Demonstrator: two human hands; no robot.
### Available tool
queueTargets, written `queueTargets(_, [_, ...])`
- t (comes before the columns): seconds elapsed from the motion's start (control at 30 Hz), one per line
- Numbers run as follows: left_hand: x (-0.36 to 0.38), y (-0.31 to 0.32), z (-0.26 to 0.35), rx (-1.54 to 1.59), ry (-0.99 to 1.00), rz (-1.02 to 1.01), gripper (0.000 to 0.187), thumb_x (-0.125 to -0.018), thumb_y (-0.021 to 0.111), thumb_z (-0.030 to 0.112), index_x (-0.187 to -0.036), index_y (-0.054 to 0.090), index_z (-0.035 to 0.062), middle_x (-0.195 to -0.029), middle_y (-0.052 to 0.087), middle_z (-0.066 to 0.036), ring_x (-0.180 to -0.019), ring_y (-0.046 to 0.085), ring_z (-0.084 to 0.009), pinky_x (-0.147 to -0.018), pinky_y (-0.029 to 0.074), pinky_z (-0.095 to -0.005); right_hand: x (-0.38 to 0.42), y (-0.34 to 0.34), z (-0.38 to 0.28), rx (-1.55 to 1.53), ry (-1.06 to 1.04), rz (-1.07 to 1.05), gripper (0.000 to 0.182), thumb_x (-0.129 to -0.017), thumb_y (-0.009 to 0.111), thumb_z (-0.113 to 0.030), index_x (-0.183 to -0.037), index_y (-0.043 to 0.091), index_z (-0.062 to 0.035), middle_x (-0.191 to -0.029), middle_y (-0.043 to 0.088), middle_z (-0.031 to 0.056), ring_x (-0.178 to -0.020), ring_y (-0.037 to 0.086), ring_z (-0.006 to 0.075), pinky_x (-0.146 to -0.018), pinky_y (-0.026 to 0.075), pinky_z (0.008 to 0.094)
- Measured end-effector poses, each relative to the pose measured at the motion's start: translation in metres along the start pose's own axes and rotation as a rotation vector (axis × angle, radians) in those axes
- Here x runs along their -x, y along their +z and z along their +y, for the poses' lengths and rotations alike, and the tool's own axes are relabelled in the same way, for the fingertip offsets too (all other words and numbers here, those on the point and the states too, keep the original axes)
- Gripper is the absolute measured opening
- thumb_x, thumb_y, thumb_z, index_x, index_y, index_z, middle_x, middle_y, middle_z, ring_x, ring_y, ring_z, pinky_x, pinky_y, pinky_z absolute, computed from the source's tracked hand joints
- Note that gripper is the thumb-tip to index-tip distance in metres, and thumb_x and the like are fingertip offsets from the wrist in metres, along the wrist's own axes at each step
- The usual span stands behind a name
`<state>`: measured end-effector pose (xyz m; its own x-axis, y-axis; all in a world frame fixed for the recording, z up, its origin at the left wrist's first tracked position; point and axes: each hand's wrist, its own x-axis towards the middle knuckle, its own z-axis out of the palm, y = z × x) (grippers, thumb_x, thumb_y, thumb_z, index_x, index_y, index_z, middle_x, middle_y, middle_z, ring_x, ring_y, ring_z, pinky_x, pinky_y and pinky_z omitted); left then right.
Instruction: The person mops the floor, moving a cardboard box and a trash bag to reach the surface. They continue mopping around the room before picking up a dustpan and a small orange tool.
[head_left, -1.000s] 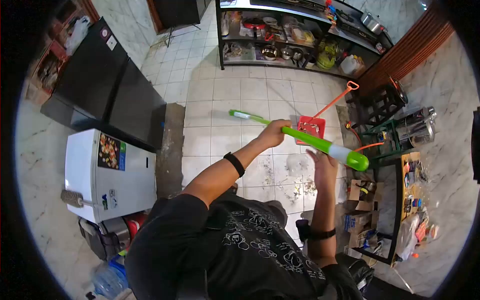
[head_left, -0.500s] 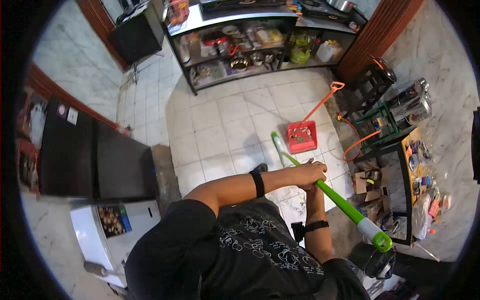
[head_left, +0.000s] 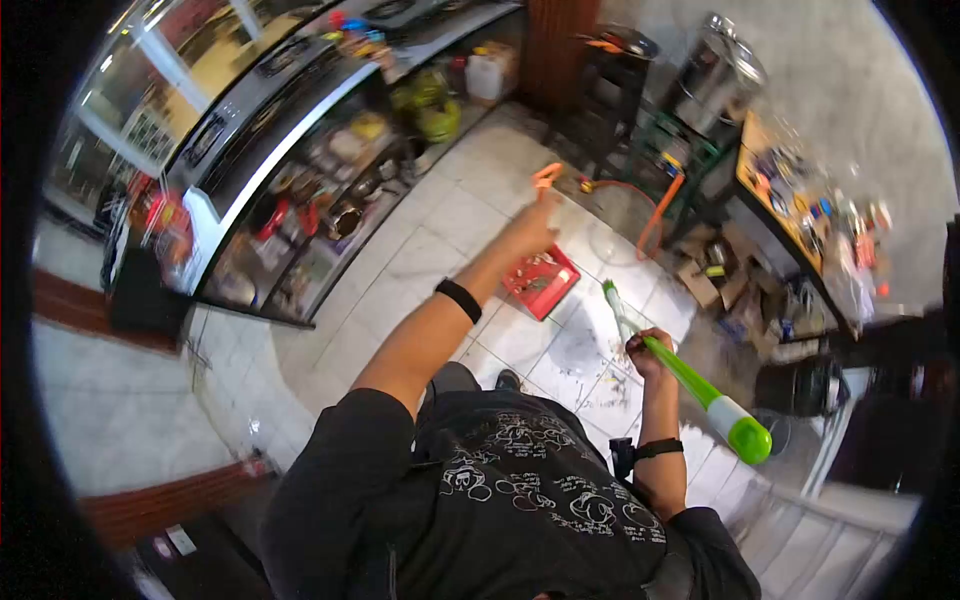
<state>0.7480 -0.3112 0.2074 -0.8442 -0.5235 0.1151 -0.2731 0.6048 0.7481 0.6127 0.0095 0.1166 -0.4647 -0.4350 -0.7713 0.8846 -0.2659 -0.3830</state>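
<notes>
My right hand (head_left: 648,352) is closed around the green handle of a broom (head_left: 695,378). The broom slants away from me, its pale head (head_left: 613,298) low over the floor and its capped handle end near my right side. My left arm is stretched forward, and my left hand (head_left: 532,225), fingers apart and slightly blurred, is over the shaft of a red dustpan (head_left: 543,288). Just beyond the fingers shows the dustpan's orange grip (head_left: 547,177); the hand hides most of the shaft. Bits of debris lie in the pan, which rests on the tiles.
A counter (head_left: 290,150) with shelves of pots stands to the left. On the right are a cluttered wooden table (head_left: 775,190), cardboard boxes (head_left: 715,270), a dark stool (head_left: 607,100) and an orange hose (head_left: 655,220). Dark dirt (head_left: 605,395) marks the white tiles.
My left hand has let go of the broom and reached forward to the dustpan's handle. My right hand keeps the broom. The view has turned to the right.
</notes>
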Motion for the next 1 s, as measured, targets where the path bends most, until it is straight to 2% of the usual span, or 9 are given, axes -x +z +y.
queueTargets(0.1, [-0.069, 0.021, -0.057, 0.065, 0.056, 0.042, 0.061, -0.071, 0.068, 0.016, -0.127, 0.045, 0.0078, -0.111, 0.059, -0.021, -0.102, 0.058, -0.0356, -0.087, 0.047, -0.0414, 0.017, 0.005, -0.017, -0.161, -0.032, 0.086, 0.011, -0.076, 0.050, -0.005, -0.073, 0.045, 0.0037, -0.064, 0.046, 0.0090, -0.053, 0.045, 0.0179, -0.049, 0.043, 0.0268])
queueTargets(0.23, [-0.129, 0.024, -0.075, -0.142, -0.107, -0.127, 0.064, -0.073, 0.068, 0.020, -0.129, 0.039, 0.0076, -0.116, 0.054, -0.025, -0.108, 0.053, -0.0393, -0.091, 0.044, -0.0439, 0.007, -0.029, -0.018, -0.369, -0.025, -0.164, 0.013, -0.085, 0.046, 0.000, -0.090, 0.039, 0.0097, -0.073, 0.048, 0.0132, -0.054, 0.046, 0.0160, -0.049, 0.046, 0.0238])
queueTargets(0.37, [-0.172, 0.032, -0.108, -0.217, -0.156, -0.257, 0.076, -0.073, 0.067, 0.020, -0.137, 0.029, 0.0094, -0.118, 0.054, -0.027, -0.110, 0.054, -0.0343, -0.089, 0.046, -0.0441, 0.016, -0.014, 0.007, -0.520, -0.168, -0.033, 0.013, -0.086, 0.047, -0.003, -0.087, 0.043, 0.0088, -0.068, 0.046, 0.0096, -0.051, 0.043, 0.0129, -0.046, 0.040, 0.0205])
queueTargets(0.43, [-0.188, 0.045, -0.127, -0.382, -0.240, -0.202, 0.079, -0.072, 0.069, 0.024, -0.138, 0.028, 0.0102, -0.112, 0.056, -0.028, -0.101, 0.059, -0.0349, -0.087, 0.047, -0.0440, 0.040, 0.034, 0.012, -0.363, -0.250, 0.233, 0.012, -0.086, 0.043, -0.002, -0.089, 0.040, 0.0092, -0.071, 0.045, 0.0105, -0.054, 0.044, 0.0127, -0.047, 0.042, 0.0208])
queueTargets(0.47, [-0.201, 0.049, -0.139, -0.372, -0.225, -0.229, 0.079, -0.072, 0.069, 0.024, -0.138, 0.028, 0.0102, -0.112, 0.056, -0.028, -0.101, 0.059, -0.0349, -0.087, 0.047, -0.0440, 0.048, 0.056, 0.010, -0.306, -0.101, 0.345, 0.009, -0.086, 0.043, -0.002, -0.086, 0.040, 0.0069, -0.069, 0.043, 0.0080, -0.051, 0.042, 0.0108, -0.043, 0.039, 0.0187])
queueTargets(0.57, [-0.222, 0.067, -0.177, -0.275, -0.401, -0.428, 0.077, -0.073, 0.065, 0.022, -0.139, 0.028, 0.0098, -0.108, 0.059, -0.025, -0.089, 0.064, -0.0340, -0.076, 0.053, -0.0399, 0.022, 0.012, 0.047, -0.589, -0.132, 0.236, 0.008, -0.083, 0.046, -0.004, -0.083, 0.042, 0.0039, -0.062, 0.040, 0.0034, -0.048, 0.038, 0.0105, -0.042, 0.035, 0.0213])
queueTargets(0.67, [-0.235, 0.080, -0.190, -0.051, -0.496, -0.537, 0.063, -0.078, 0.054, 0.015, -0.137, 0.033, 0.0109, -0.098, 0.062, -0.020, -0.073, 0.065, -0.0293, -0.061, 0.055, -0.0347, 0.018, 0.029, 0.060, -0.435, -0.177, 0.289, 0.006, -0.078, 0.043, 0.004, -0.080, 0.039, 0.0004, -0.062, 0.038, 0.0034, -0.048, 0.036, 0.0104, -0.041, 0.034, 0.0215])
queueTargets(0.73, [-0.233, 0.077, -0.180, 0.268, -0.581, -0.833, 0.046, -0.080, 0.043, 0.007, -0.125, 0.044, 0.0096, -0.087, 0.060, -0.015, -0.065, 0.064, -0.0214, -0.053, 0.054, -0.0324, 0.011, 0.047, 0.063, -0.267, -0.281, 0.374, 0.008, -0.078, 0.043, 0.005, -0.078, 0.038, -0.0004, -0.061, 0.038, 0.0027, -0.045, 0.033, 0.0101, -0.041, 0.033, 0.0211])
queueTargets(1.0, [-0.203, 0.072, -0.168, 0.326, -0.544, -0.716, 0.020, -0.084, 0.038, 0.004, -0.103, 0.046, 0.0070, -0.079, 0.055, -0.013, -0.059, 0.061, -0.0208, -0.051, 0.055, -0.0321, -0.102, -0.012, -0.022, -0.053, -0.266, 0.419, 0.005, -0.078, 0.049, 0.003, -0.078, 0.044, 0.0027, -0.061, 0.043, 0.0065, -0.047, 0.042, 0.0145, -0.042, 0.040, 0.0260])
